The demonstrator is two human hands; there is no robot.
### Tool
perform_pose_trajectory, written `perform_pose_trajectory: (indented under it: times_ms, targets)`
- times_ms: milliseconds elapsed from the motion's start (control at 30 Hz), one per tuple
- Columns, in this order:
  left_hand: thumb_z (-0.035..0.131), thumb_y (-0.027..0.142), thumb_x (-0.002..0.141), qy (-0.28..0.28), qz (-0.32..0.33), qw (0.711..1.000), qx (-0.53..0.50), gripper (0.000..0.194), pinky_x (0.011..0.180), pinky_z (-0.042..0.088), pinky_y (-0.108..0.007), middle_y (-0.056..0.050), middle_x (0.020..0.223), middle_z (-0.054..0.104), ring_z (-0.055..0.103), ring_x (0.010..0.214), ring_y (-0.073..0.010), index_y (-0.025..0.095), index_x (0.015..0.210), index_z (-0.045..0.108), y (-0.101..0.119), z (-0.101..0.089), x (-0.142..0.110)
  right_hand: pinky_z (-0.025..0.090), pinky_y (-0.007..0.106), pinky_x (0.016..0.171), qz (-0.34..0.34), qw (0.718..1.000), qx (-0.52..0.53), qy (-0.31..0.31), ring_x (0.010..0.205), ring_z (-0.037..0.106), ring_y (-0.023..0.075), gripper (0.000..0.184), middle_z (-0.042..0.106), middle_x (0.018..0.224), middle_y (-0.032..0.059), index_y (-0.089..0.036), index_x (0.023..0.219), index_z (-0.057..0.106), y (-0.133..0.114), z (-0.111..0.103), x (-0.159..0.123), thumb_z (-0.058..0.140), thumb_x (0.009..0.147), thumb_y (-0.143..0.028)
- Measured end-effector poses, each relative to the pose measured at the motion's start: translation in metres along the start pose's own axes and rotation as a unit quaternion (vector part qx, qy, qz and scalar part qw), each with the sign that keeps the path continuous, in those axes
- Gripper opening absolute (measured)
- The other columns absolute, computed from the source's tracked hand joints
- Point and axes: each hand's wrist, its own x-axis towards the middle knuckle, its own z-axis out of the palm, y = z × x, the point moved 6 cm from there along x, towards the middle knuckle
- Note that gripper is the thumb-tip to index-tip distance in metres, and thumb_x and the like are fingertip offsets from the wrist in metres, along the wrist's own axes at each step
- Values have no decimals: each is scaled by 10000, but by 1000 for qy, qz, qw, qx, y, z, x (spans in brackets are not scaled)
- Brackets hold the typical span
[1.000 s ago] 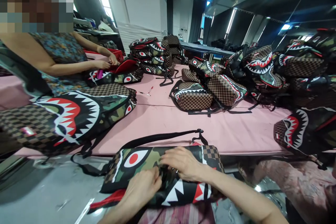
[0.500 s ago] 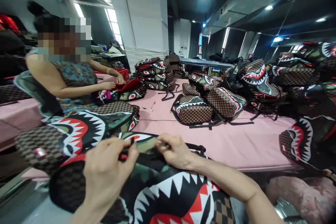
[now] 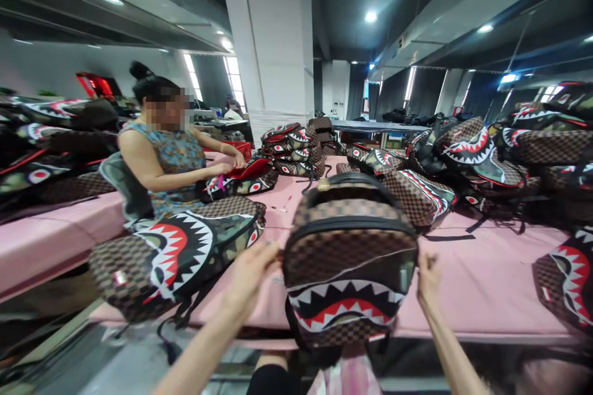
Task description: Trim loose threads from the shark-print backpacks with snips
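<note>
While a backpack (image 3: 349, 265) fronts the pink table (image 3: 486, 284), white pillar (image 3: 280, 31) beyond

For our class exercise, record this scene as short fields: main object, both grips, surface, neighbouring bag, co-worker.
Main object: brown-checked shark-mouth backpack with black top handle, upright, front toward camera
Left grip: left hand, fingers at the backpack's left side
Right grip: right hand, curled by its right side; exact hold unclear
Surface: pink-covered table
Neighbouring bag: brown-checked and camouflage shark-mouth bag, lying at left
Co-worker: person in blue floral sleeveless top, seated
</note>
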Motion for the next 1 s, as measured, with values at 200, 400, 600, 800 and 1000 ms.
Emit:
perform_pose_trajectory:
  times_ms: [200,400,600,800,1000]
  targets:
    - [646,404,658,-191,-10,980,-49,296,533,419,-193,24,608,539,506,543,-80,134,697,530,-15,90,-20,402,412,876,-378,908,-153,-100,1108,507,255,301,557,1218,93,-227,1121,581,-130,-8,22,450,851,-247]
    - [618,281,665,-226,42,962,150,212,679,444,-244,-5,770,611,565,726,-137,161,822,545,-102,66,-33,356,410,947,-471,787,-306,-257,1174,480,221,493,577,1235,28,-269,1194,544,-161,63,18,425,776,-37]
    - [562,380,731,-326,-66,912,239,229,573,431,-234,-1,606,590,576,600,-139,155,690,583,-174,64,-52,355,413,963,-464,794,-300,-254,1179,481,219,467,567,1248,10,-288,1193,544,-150,66,22,426,791,-83]
    - [660,377,666,-257,-158,951,73,310,486,453,-195,2,637,620,599,554,-116,160,820,499,-153,55,-22,362,415,968,-459,795,-306,-251,1188,475,226,398,572,1241,19,-285,1188,548,-155,59,17,407,842,-145]
    - [562,455,719,-370,-150,906,140,354,358,315,-163,-5,422,542,496,363,-88,133,574,541,-141,60,-28,367,430,962,-449,800,-310,-251,1183,479,230,353,579,1230,38,-262,1167,567,-155,56,13,390,870,-188]
